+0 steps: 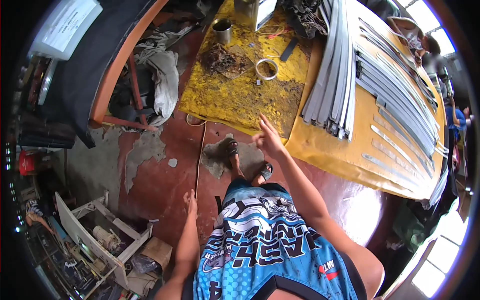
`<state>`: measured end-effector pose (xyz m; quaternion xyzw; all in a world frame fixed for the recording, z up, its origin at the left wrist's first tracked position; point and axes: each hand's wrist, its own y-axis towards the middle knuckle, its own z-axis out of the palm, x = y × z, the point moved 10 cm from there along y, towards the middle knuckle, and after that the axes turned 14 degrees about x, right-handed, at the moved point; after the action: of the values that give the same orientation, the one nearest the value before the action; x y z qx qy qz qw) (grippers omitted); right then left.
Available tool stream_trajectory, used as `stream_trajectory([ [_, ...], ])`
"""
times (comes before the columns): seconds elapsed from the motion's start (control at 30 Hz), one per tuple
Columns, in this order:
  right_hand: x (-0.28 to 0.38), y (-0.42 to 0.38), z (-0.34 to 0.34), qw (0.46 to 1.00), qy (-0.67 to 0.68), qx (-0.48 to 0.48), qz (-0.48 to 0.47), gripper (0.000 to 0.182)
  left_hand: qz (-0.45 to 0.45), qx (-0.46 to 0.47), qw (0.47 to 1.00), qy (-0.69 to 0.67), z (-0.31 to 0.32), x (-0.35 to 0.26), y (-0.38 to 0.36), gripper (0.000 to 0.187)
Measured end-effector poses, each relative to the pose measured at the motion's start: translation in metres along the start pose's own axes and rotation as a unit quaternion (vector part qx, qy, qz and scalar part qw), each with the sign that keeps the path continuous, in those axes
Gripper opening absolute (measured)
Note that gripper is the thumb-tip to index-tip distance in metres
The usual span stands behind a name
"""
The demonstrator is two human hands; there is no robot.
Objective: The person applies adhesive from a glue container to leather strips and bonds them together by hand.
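Observation:
My right hand (270, 139) is raised in front of me near the front edge of a yellow-covered table (235, 112), with fingers stretched out and nothing in them. Down at my left side hangs my left hand (190, 202), its fingers loosely extended and holding nothing. On the stained table top lie a silver ring-shaped roll (266, 69), a dark flat bar (289, 49) and a clump of brown residue (220, 60). A metal cup (222, 31) stands behind them.
Many long grey strips (327, 75) lie on the right table (325, 145). A cord (201, 150) hangs to the red floor. At left are a black-topped table (120, 45) and grey cloth (165, 75); lower left, a wooden frame with a motor (106, 237). People (410, 35) are at far right.

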<state>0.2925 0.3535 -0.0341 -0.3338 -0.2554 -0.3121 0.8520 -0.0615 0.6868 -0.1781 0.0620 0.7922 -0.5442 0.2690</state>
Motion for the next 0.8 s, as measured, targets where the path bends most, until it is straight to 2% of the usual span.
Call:
stream_trajectory([
  [0.07,-0.016,-0.003,-0.001,0.989,-0.143,-0.034,0.019,0.07,-0.017,0.02,1.0,0.007,0.004,-0.001,0.008,0.081],
  [0.1,-0.018,-0.014,0.007,0.979,-0.197,-0.037,0.025,0.078,-0.02,0.033,0.999,-0.009,0.01,-0.006,0.011,0.08],
  [0.13,-0.029,-0.029,0.005,0.983,-0.162,-0.054,0.066,0.078,-0.027,0.044,0.998,-0.026,0.016,-0.004,0.01,0.079],
  [0.2,-0.012,-0.042,-0.003,0.946,-0.308,-0.09,0.05,0.071,-0.005,0.039,0.999,-0.031,0.023,-0.011,0.008,0.077],
  [0.23,0.013,-0.042,-0.003,0.879,-0.464,-0.11,0.002,0.063,-0.008,0.059,0.998,-0.034,0.029,-0.01,0.007,0.074],
  [0.3,0.077,-0.044,0.03,0.676,-0.711,-0.173,-0.086,0.052,-0.021,0.085,0.996,-0.021,0.039,-0.011,0.0,0.07],
  [0.33,0.093,-0.033,0.044,0.586,-0.788,-0.173,-0.077,0.059,-0.02,0.088,0.996,-0.019,0.041,-0.009,0.001,0.07],
  [0.37,0.103,-0.022,0.049,0.537,-0.821,-0.159,-0.109,0.071,-0.041,0.097,0.994,-0.014,0.043,0.0,0.005,0.07],
  [0.4,0.106,-0.008,0.045,0.462,-0.87,-0.156,-0.076,0.086,-0.062,0.105,0.992,-0.009,0.045,0.01,0.009,0.07],
  [0.47,0.099,0.014,0.04,0.366,-0.922,-0.123,-0.032,0.093,-0.056,0.1,0.993,-0.011,0.043,0.017,0.019,0.077],
  [0.5,0.095,0.014,0.041,0.365,-0.923,-0.121,-0.032,0.093,-0.053,0.092,0.994,-0.015,0.04,0.022,0.022,0.084],
  [0.57,0.051,0.021,0.041,0.284,-0.956,-0.013,0.078,0.099,-0.049,0.089,0.994,-0.026,0.039,0.031,0.025,0.085],
  [0.6,0.047,0.019,0.052,0.282,-0.956,-0.008,0.079,0.099,-0.041,0.087,0.995,-0.034,0.04,0.034,0.025,0.087],
  [0.67,0.033,0.017,0.058,0.229,-0.96,0.041,0.155,0.095,-0.055,0.089,0.994,-0.035,0.049,0.047,0.022,0.086],
  [0.7,0.028,0.013,0.068,0.229,-0.964,0.067,0.113,0.089,-0.066,0.092,0.993,-0.027,0.048,0.058,0.029,0.086],
  [0.73,0.03,0.014,0.069,0.231,-0.964,0.061,0.113,0.089,-0.061,0.095,0.993,-0.023,0.045,0.064,0.035,0.086],
  [0.8,0.034,0.016,0.084,0.325,-0.931,0.121,0.112,0.083,-0.082,0.109,0.99,-0.028,0.043,0.091,0.051,0.085],
])
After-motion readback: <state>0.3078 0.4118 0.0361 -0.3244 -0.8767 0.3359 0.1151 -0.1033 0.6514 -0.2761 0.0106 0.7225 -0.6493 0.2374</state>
